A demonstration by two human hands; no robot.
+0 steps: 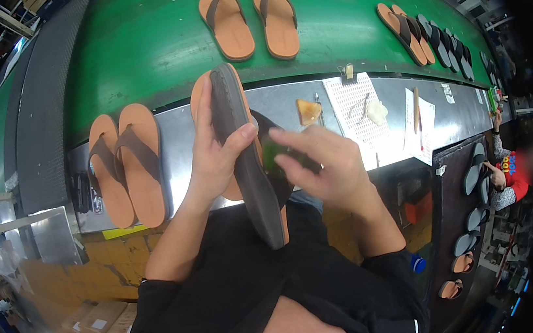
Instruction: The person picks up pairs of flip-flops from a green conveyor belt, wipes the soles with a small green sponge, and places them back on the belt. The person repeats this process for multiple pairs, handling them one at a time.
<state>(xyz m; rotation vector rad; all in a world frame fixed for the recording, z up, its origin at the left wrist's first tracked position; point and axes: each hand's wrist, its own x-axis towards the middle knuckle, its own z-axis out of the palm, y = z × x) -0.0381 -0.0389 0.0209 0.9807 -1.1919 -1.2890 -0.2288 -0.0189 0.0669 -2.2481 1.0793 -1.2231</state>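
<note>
In front of my chest, my left hand (213, 159) grips a flip-flop (260, 200) on edge, its dark brown sole side facing right. A tan footbed shows behind it, so a second flip-flop may be in the same grip. My right hand (328, 163) is closed beside the sole, with thumb and fingers bent around a small green thing (270, 154). That thing is smeared by motion, and I cannot tell its kind. It is close to the dark strap, but contact is unclear.
A tan pair of flip-flops (142, 174) stands left on the metal bench (176, 121). Another pair (231, 29) lies on the green conveyor belt (340, 7), more sandals (406, 32) farther right. Punched white sheet (354, 100), yellowish block (308, 111), dark rack (462, 210) and a person in red (518, 174) are right.
</note>
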